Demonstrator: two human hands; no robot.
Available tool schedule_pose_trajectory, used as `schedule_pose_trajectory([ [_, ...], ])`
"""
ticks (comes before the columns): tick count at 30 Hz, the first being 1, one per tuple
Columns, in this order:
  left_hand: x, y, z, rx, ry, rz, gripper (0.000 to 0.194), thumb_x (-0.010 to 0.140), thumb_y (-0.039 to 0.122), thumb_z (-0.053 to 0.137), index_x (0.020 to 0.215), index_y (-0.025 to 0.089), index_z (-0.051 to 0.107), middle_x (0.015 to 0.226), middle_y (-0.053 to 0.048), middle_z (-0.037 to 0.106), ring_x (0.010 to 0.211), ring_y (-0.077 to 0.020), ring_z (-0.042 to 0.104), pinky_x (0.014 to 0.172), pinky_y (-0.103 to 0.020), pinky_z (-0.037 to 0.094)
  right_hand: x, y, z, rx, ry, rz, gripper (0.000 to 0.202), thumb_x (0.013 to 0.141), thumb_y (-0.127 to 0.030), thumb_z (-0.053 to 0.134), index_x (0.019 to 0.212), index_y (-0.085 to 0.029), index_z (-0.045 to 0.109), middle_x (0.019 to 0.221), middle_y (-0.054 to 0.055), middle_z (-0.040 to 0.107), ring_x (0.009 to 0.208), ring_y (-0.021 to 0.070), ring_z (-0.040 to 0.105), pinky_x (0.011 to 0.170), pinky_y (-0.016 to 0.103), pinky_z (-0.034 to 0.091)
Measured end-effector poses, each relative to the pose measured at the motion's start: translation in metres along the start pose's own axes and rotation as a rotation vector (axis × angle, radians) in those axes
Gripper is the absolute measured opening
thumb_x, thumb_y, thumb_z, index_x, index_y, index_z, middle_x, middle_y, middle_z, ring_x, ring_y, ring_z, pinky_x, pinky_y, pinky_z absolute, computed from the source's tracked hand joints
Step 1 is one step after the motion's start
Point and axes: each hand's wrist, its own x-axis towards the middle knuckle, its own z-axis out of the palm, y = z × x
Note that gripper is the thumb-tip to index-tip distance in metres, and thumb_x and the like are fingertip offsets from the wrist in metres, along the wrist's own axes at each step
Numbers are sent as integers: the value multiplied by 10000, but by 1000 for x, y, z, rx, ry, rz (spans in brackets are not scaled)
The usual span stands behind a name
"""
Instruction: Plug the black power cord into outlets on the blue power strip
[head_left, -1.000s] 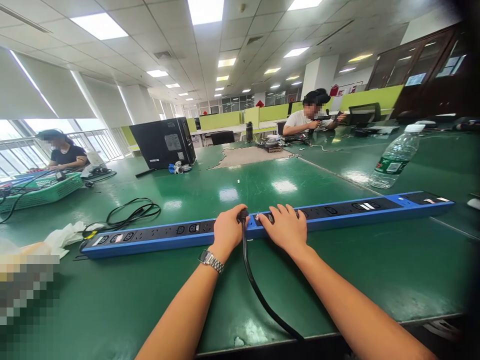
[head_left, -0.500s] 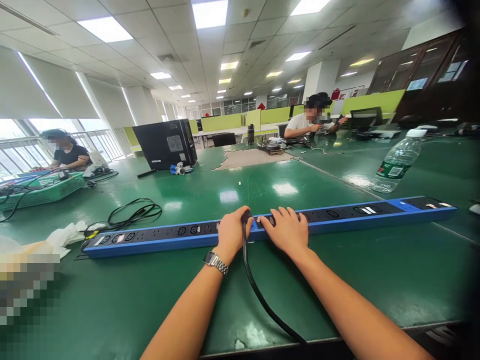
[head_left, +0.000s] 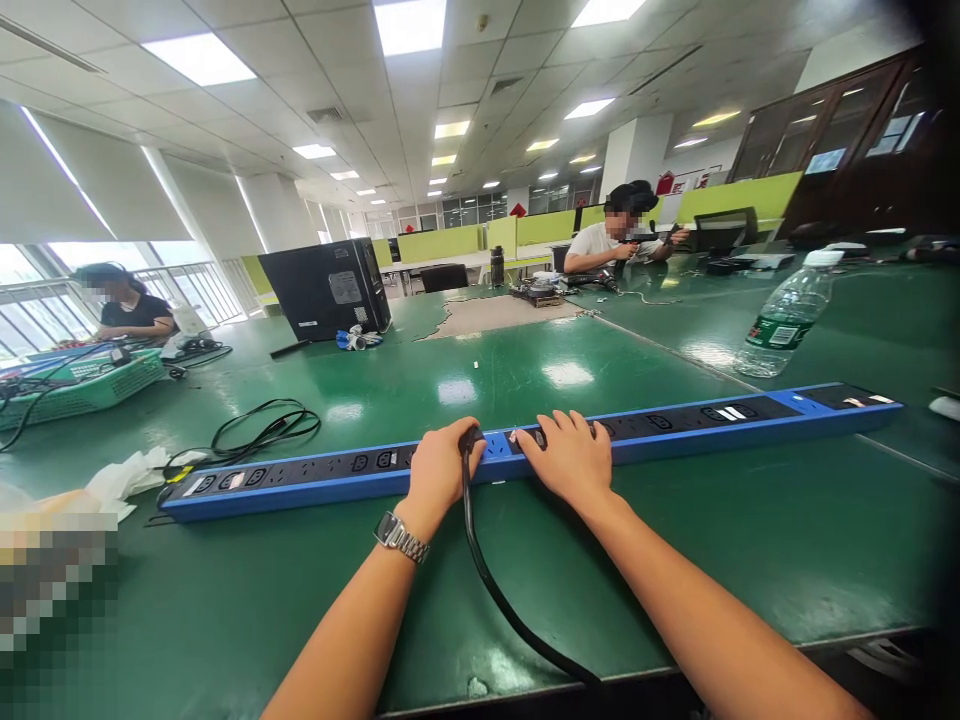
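A long blue and black power strip (head_left: pixel 645 447) lies across the green table, with rows of sockets on its top. My left hand (head_left: pixel 437 468), with a metal-banded watch on the wrist, is closed on the black plug (head_left: pixel 470 438) over the strip, left of its blue middle section. The plug's thick black cable (head_left: pixel 487 570) curves down to the table's front edge. Just right of the middle section, my right hand (head_left: pixel 571 458) rests on the strip with its fingers spread, covering some sockets.
On the table (head_left: pixel 420 390) are a plastic bottle (head_left: pixel 784 318) at right, a coiled black cable (head_left: pixel 266 430) and green basket (head_left: pixel 112 390) at left, and a black computer case (head_left: pixel 326 290) behind. One person sits at far left, another at back right.
My left hand has moved a little to the left along the strip with the plug and its cable, showing more of the blue middle section. The right hand stays in place on the strip.
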Motion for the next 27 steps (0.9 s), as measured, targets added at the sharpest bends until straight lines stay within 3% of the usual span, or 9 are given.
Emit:
schedule_pose_trajectory([
  [6,7,5,11,0,29,-8,342,873,241,646,1213,242,683,1029,-84,762,924,-247,685,835,-326,525,0,0,1,-5,0,2,611,946,-573,322,1313,-180,611,1434,115,543,1375,300,367,1118,502,206],
  [18,3,-6,25,-295,113,10,259,870,243,651,1124,211,690,952,-34,760,819,-182,685,823,-285,535,2,-1,4,-15,15,-3,616,942,-588,310,1285,-188,629,1415,114,561,1354,298,392,1112,500,215],
  [27,22,16,17,-13,-4,-2,293,873,267,646,1159,237,701,1031,-107,757,973,-282,698,850,-354,534,1,0,5,-24,30,-16,594,949,-569,321,1286,-186,626,1412,115,565,1350,299,396,1110,497,216],
])
